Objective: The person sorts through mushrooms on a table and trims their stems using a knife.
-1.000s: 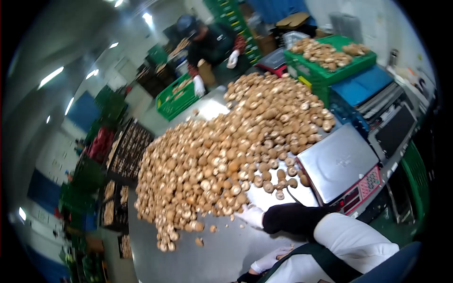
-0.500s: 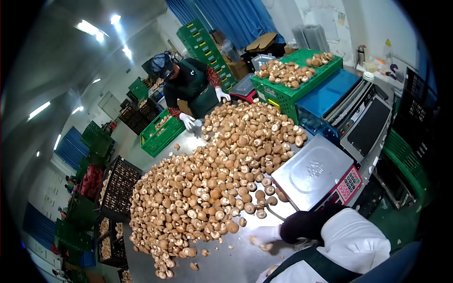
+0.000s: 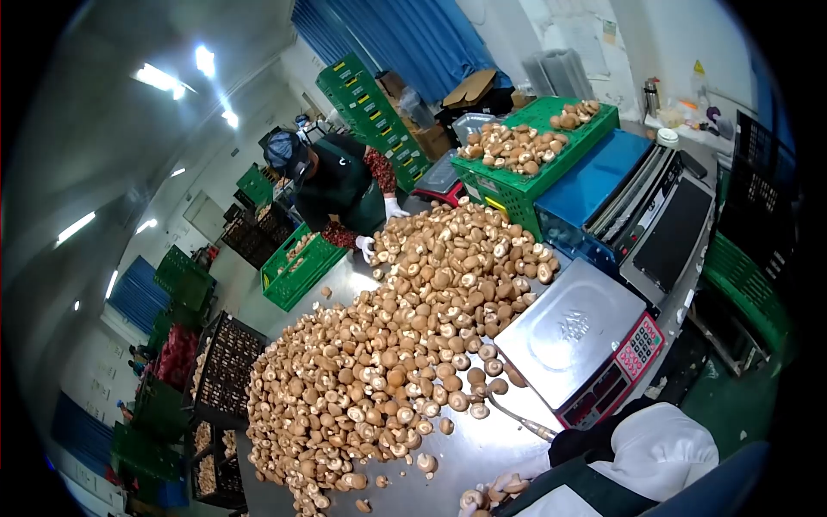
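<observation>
My right hand (image 3: 531, 466), in a white glove, is low in the head view near the table's front edge, partly covered by its sleeve. Its fingers appear closed at a small cluster of mushrooms (image 3: 493, 495). Only a sliver of my gloved left hand (image 3: 468, 510) shows at the bottom edge, under and around the same cluster; most of it is cut off. Ahead spreads a large heap of brown-capped mushrooms (image 3: 388, 345) with pale stems. One loose mushroom (image 3: 426, 463) lies between the heap and my hands.
A metal-topped scale (image 3: 573, 323) stands to the right, with a cable by it. Behind it are a wrapping machine (image 3: 663, 233) and a green crate (image 3: 508, 194) topped with mushrooms. Across the metal table (image 3: 469, 444), a co-worker (image 3: 349, 185) handles the heap. Black crates (image 3: 226, 362) stand left.
My right hand has drawn back from the tabletop toward my body, to the mushrooms at the bottom edge. The co-worker's hands have shifted onto the heap; a grey container there is no longer visible.
</observation>
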`<state>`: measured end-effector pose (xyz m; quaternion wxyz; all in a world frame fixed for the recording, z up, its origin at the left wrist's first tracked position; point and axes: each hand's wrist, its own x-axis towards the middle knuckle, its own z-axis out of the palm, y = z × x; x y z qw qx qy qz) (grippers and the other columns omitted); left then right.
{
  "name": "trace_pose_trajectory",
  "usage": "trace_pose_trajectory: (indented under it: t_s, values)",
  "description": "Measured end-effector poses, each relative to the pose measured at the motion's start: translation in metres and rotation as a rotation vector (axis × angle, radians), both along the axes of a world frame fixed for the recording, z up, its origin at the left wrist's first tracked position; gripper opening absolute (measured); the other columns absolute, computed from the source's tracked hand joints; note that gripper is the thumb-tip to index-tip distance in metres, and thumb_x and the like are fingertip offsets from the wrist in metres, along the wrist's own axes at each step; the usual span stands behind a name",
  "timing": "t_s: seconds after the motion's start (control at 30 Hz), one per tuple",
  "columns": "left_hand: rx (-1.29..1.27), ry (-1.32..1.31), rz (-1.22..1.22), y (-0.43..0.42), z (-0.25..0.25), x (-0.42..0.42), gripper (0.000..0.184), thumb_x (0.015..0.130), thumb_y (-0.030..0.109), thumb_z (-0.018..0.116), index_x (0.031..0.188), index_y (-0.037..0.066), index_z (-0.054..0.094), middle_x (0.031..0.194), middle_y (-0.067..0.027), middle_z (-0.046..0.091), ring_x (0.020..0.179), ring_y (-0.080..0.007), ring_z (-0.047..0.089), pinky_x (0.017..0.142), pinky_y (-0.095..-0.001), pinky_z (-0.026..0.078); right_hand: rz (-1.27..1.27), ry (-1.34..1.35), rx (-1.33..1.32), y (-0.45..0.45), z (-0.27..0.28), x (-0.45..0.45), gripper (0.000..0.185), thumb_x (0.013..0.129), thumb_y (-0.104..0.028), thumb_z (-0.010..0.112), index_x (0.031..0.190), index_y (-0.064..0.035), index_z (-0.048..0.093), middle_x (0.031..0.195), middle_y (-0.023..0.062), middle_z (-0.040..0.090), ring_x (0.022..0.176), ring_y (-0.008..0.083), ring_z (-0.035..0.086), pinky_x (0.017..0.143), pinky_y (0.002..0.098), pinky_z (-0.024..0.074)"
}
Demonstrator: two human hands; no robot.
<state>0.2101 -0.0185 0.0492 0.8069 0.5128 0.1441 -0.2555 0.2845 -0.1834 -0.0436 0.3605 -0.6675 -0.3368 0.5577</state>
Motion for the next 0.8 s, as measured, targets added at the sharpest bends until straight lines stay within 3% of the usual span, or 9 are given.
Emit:
trace_pose_trajectory:
  t_s: [0.2, 0.23, 0.3, 0.37, 0.43, 0.5, 0.63, 0.7, 0.8]
  values:
    - [-0.11, -0.006, 0.24, 0.01, 0.043, 0.063, 0.027, 0.096, 0.024, 0.05, 0.12, 0.011, 0.052, 0.119, -0.0016, 0.057, 0.095, -0.0122, 0.059, 0.073, -0.0326, 0.054, -0.153, -0.258, 0.645, 0.0, 0.003, 0.049, 0.055, 0.076, -0.009, 0.065, 0.129, -0.0087, 0.05, 0.122, 0.0069, 0.054, 0.105, 0.0194, 0.051, 0.089, 0.0348, 0.0434]
    - [-0.143, -0.034, 0.265, 0.013, 0.058, 0.087, 0.027, 0.096, 0.024, 0.049, 0.119, 0.011, 0.053, 0.119, -0.0013, 0.057, 0.094, -0.0118, 0.059, 0.072, -0.0325, 0.055, -0.336, -0.484, 0.666, -0.012, 0.079, 0.064, 0.05, 0.076, -0.006, 0.063, 0.124, -0.0068, 0.052, 0.11, 0.0068, 0.056, 0.097, 0.0192, 0.051, 0.086, 0.0337, 0.0447]
    - [-0.28, -0.168, 0.262, 0.048, 0.06, 0.169, 0.029, 0.095, 0.027, 0.053, 0.118, 0.01, 0.053, 0.115, -0.0035, 0.059, 0.099, -0.0172, 0.06, 0.077, -0.0388, 0.057, -0.707, 0.12, 0.639, 0.006, 0.122, 0.142, 0.047, 0.082, -0.032, 0.056, 0.121, -0.0065, 0.05, 0.096, 0.0087, 0.057, 0.09, 0.0242, 0.057, 0.083, 0.0371, 0.0503]
    - [-0.326, -0.145, 0.25, 0.021, 0.152, 0.219, 0.072, 0.09, 0.043, 0.057, 0.142, 0.01, 0.021, 0.145, -0.0217, 0.022, 0.122, -0.0381, 0.043, 0.086, -0.0496, 0.053, -1.019, 1.022, 0.794, 0.016, 0.166, 0.222, 0.059, 0.088, -0.058, 0.049, 0.117, -0.0063, 0.049, 0.083, 0.0105, 0.058, 0.084, 0.0292, 0.063, 0.08, 0.0405, 0.056]
    - [-0.391, -0.124, 0.513, 0.026, 0.186, 0.252, 0.098, 0.083, 0.055, 0.06, 0.148, 0.024, -0.007, 0.15, -0.0216, -0.015, 0.134, -0.0503, 0.016, 0.095, -0.0714, 0.034, -1.331, 0.937, 0.88, 0.007, 0.192, 0.254, 0.068, 0.088, -0.055, 0.051, 0.136, -0.0118, 0.03, 0.123, 0.0183, 0.042, 0.105, 0.0399, 0.054, 0.089, 0.0485, 0.0508]
    - [-0.142, -0.296, 0.511, 0.033, 0.192, 0.255, 0.099, 0.082, 0.054, 0.061, 0.148, 0.019, -0.004, 0.151, -0.0232, -0.011, 0.135, -0.0503, 0.016, 0.099, -0.065, 0.036, -1.434, 0.799, 0.878, -0.006, 0.194, 0.278, 0.072, 0.091, -0.05, 0.049, 0.145, -0.0137, 0.019, 0.147, 0.0215, 0.019, 0.119, 0.0438, 0.045, 0.094, 0.0484, 0.0471]
    - [0.422, -0.507, 0.372, 0.048, 0.14, 0.2, 0.087, 0.088, 0.047, 0.057, 0.148, 0.006, 0.009, 0.148, -0.0245, 0.023, 0.122, -0.0325, 0.046, 0.089, -0.0419, 0.048, -1.153, 0.521, 0.855, -0.063, 0.16, 0.242, 0.063, 0.094, -0.043, 0.046, 0.135, 0.0027, 0.033, 0.13, 0.0184, 0.047, 0.1, 0.0311, 0.06, 0.084, 0.0384, 0.0524]
    - [0.541, -0.441, 0.241, 0.078, 0.072, 0.157, 0.06, 0.091, 0.025, 0.059, 0.141, 0.004, 0.032, 0.116, -0.0078, 0.057, 0.095, -0.014, 0.057, 0.08, -0.0267, 0.049, -0.951, 0.414, 0.655, -0.097, 0.191, 0.163, 0.054, 0.093, -0.04, 0.046, 0.126, 0.0028, 0.045, 0.114, 0.0141, 0.058, 0.088, 0.0216, 0.063, 0.076, 0.0334, 0.0538]
    - [0.697, -0.302, 0.154, 0.086, -0.016, 0.062, 0.045, 0.091, 0.01, 0.057, 0.132, -0.002, 0.044, 0.124, -0.0137, 0.055, 0.105, -0.0164, 0.057, 0.089, -0.0275, 0.046, -0.806, 0.377, 0.12, -0.102, 0.173, 0.084, 0.045, 0.092, -0.04, 0.048, 0.117, -0.0039, 0.057, 0.104, 0.0071, 0.063, 0.081, 0.013, 0.063, 0.069, 0.0271, 0.0524]
